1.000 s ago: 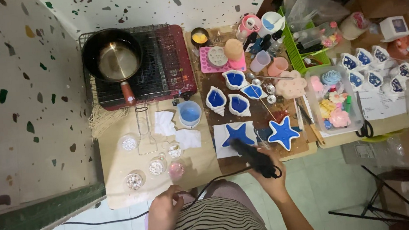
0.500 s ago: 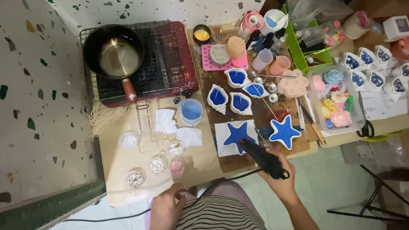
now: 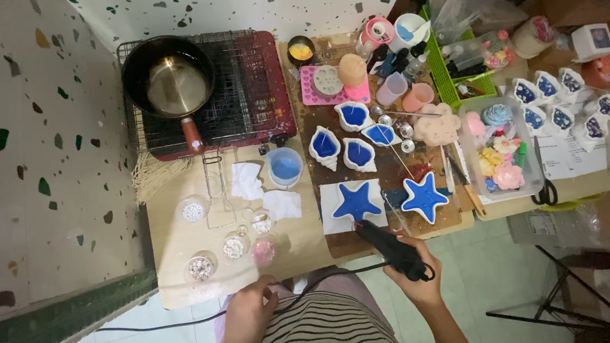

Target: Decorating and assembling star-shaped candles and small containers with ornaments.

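Striped fabric fills the lower centre of the frame. Left hand (image 3: 247,315), fingers loosely curled, rests on the black cord (image 3: 186,322) near the lap; whether it grips the cord cannot be told. Right hand (image 3: 419,279) is closed around a black heat gun (image 3: 391,248), nozzle just below the blue star mould (image 3: 356,202). Second star mould (image 3: 424,197) lies beside it. Upper left: saucepan (image 3: 169,84) on a red stove (image 3: 269,87).
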